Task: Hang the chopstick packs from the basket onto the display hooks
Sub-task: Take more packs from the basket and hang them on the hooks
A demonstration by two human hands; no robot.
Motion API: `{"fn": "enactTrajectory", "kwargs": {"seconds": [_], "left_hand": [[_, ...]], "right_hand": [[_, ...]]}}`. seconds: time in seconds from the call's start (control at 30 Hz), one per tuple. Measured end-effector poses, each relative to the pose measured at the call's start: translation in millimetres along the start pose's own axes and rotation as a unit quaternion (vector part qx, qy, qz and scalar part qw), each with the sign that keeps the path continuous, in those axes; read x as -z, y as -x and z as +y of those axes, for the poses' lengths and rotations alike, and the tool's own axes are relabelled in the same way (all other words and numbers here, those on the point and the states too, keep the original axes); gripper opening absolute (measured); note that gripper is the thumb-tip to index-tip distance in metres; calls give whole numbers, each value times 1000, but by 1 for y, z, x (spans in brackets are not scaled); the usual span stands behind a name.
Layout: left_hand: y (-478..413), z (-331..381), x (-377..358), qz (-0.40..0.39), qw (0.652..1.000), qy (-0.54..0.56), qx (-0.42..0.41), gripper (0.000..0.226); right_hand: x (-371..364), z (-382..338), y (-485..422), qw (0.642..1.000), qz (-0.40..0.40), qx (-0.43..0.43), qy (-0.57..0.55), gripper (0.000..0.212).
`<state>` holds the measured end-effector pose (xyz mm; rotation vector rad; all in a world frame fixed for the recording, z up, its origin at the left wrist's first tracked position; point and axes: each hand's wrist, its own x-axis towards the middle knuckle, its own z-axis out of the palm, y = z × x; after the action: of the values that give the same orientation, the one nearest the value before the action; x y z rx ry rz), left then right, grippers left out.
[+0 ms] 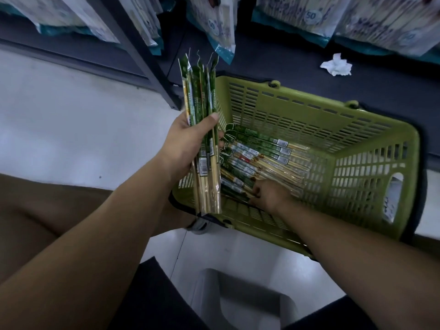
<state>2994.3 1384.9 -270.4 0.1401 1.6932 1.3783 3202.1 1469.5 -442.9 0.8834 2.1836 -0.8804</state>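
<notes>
Gripped in the left hand [190, 141] is a bundle of chopstick packs [202, 98], thumb across the front and fingers wrapped behind, with the green header ends fanning up toward the upper middle of the frame. Lower down, right of centre, the right hand [269, 196] reaches into the green basket [309, 103]. Its fingers curl down onto the loose packs [257, 153] lying flat on the basket floor; whether it has one pinched or is only feeling for an edge, I cannot tell from where I stand. To my eye this is the gathering step, before any hanging. Doing it well means lifting the next pack by one end so it peels off the pile without dragging its neighbours. It then slides into the bundle, green header at the same end as the rest, ready for the hooks. The bundle looks splayed at the top and the film looks slippery, so a firmer squeeze near the middle would help. No bare hook shows; bagged goods [309, 15] hang along the top of the frame, above a crumpled tissue [337, 65] on the dark shelf [273, 63]
</notes>
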Motion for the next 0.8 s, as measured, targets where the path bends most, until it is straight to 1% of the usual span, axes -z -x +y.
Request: {"fn": "enactTrajectory", "kwargs": {"seconds": [0.13, 0.27, 0.37, 0.47, 0.53, 0.63, 0.7, 0.8], "left_hand": [[-3, -2, 0, 4, 1000, -4, 2, 41], [-3, -4, 1, 6, 1000, -1, -3, 42], [-3, -4, 3, 12, 1000, -1, -6, 42], [-3, -4, 5, 9, 1000, 0, -7, 30], [-3, -4, 6, 4, 1000, -1, -7, 23], [-2, -4, 7, 5, 1000, -1, -7, 21], [-1, -3, 7, 5, 1000, 0, -9, 20], [-1, -3, 7, 8, 1000, 1, -9, 18]], "right_hand": [[1, -3, -3, 1000, -15, -2, 1, 26], [2, -6, 0, 999, -24, 13, 25, 31], [4, -9, -1, 997, -28, 20, 73, 19], [3, -9, -1, 992, -18, 34, 120, 15], [3, -8, 0, 990, -14, 43, 136, 21], [1, -5, 0, 987, -15, 51, 152, 28], [-1, -4, -2, 987, -12, 49, 151, 25], [-1, -3, -2, 992, 3, 44, 114, 17]]}}
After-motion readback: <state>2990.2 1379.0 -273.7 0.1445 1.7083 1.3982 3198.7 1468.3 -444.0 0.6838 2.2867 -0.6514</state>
